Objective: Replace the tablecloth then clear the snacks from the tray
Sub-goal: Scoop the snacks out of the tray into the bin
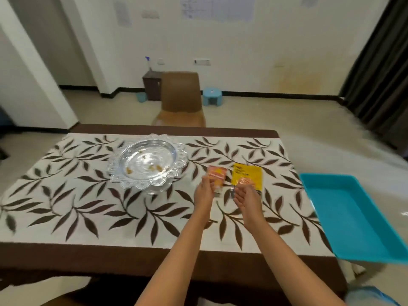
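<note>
Two bare forearms are stretched over the leaf-patterned tablecloth [88, 217] spread on the table. A teal bin [353, 217] is seen at the table's right end. An orange packet [218, 175] is gripped upright by the left hand [204, 192]. The right hand [247, 196] is raised just beside it, fingertips at a small orange wrapper [244, 181] (too blurred for a grasp to be told), in front of a yellow packet [249, 173] lying on the cloth. Further left, the glass tray [123, 182] is set on the cloth, with a few brown snack pieces [157, 167] scattered in it. Beyond the table a brown chair [180, 91] and a blue stool [212, 96] are seen.
</note>
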